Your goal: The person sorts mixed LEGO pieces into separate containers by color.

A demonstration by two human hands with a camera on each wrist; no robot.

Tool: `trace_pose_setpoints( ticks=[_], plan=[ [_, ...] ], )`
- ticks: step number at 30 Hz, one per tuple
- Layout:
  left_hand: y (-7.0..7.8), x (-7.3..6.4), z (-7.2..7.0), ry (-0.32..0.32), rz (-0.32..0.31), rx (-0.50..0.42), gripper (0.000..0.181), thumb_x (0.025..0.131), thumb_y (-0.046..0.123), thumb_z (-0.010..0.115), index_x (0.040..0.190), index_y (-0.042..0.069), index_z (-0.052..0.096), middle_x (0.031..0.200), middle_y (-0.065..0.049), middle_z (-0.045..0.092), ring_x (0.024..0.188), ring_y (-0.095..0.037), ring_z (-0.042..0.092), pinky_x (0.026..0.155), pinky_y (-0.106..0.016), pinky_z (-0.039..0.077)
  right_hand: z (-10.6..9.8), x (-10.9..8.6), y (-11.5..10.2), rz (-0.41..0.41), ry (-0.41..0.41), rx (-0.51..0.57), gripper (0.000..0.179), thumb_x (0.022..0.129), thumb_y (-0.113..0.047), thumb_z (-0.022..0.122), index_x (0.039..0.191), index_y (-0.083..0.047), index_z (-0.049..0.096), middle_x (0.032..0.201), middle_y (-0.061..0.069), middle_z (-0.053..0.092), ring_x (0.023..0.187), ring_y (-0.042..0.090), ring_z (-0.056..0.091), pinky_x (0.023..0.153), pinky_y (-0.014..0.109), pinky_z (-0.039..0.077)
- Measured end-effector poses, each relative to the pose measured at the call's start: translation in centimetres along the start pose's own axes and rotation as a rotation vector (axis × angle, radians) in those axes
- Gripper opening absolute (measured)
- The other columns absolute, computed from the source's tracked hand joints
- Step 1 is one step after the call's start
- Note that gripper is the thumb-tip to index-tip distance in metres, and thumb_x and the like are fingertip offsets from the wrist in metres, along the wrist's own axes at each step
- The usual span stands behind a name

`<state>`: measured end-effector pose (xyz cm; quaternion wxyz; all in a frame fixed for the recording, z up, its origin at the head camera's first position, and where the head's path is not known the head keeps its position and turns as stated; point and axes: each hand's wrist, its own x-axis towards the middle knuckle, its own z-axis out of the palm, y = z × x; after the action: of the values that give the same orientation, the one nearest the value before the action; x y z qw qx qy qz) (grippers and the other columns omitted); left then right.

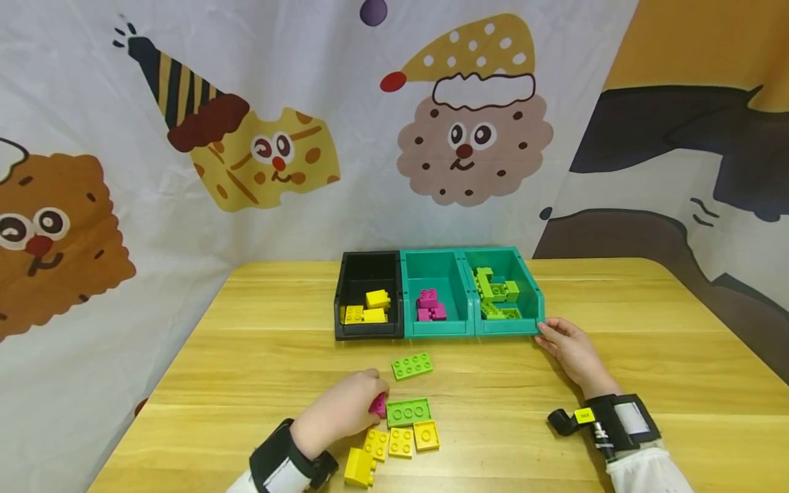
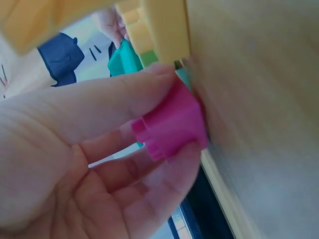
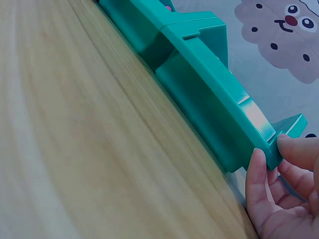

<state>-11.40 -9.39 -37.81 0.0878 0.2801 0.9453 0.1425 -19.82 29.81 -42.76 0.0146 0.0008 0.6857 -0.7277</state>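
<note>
My left hand pinches a magenta toy brick between thumb and fingers, close to the tabletop; its studs face the palm in the left wrist view. Beside it lie a green brick, another green brick farther back, and several yellow bricks. My right hand holds the front right corner of the right teal bin, thumb on the rim and fingers below. That bin contains green bricks. In the middle teal bin are magenta bricks, and in the black bin yellow bricks.
The three bins stand side by side near the back of the wooden table. A curtain printed with cartoon figures hangs behind the table. Each wrist wears a black strap with a small camera.
</note>
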Motion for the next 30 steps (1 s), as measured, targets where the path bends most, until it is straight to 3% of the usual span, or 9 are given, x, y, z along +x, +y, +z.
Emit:
trace_pose_setpoints(
  ticks=[10,21,30],
  plan=[
    [-0.3,-0.3,-1.0,0.085,0.016,-0.083,0.030,0.078,0.012,0.076,0.104,0.003,0.067,0.081,0.003,0.055,0.069,-0.008,0.045,0.062,-0.019,0.043,0.0,0.0,0.1,-0.007,0.009,0.008,0.005,0.094,-0.016,0.057,0.096,-0.011,0.058,0.091,-0.007,0.054,0.085,-0.001,0.057,0.079,0.014,0.051],
    [0.2,-0.3,-2.0,0.154,0.044,-0.077,0.025,0.081,0.007,0.072,0.105,0.002,0.066,0.083,0.001,0.056,0.070,-0.008,0.046,0.060,-0.018,0.042,0.1,0.0,0.1,-0.007,0.008,0.005,0.004,0.095,-0.016,0.057,0.095,-0.012,0.057,0.091,-0.008,0.054,0.084,-0.001,0.057,0.078,0.014,0.051],
    [1.0,0.9,-2.9,0.187,0.073,-0.028,0.035,0.085,-0.002,0.065,0.119,-0.004,0.060,0.102,-0.008,0.061,0.086,-0.014,0.056,0.080,-0.026,0.053,0.0,-0.1,0.0,0.008,0.019,-0.011,0.007,0.094,-0.016,0.058,0.097,-0.010,0.057,0.093,-0.006,0.052,0.085,-0.002,0.056,0.079,0.014,0.051]
  ],
)
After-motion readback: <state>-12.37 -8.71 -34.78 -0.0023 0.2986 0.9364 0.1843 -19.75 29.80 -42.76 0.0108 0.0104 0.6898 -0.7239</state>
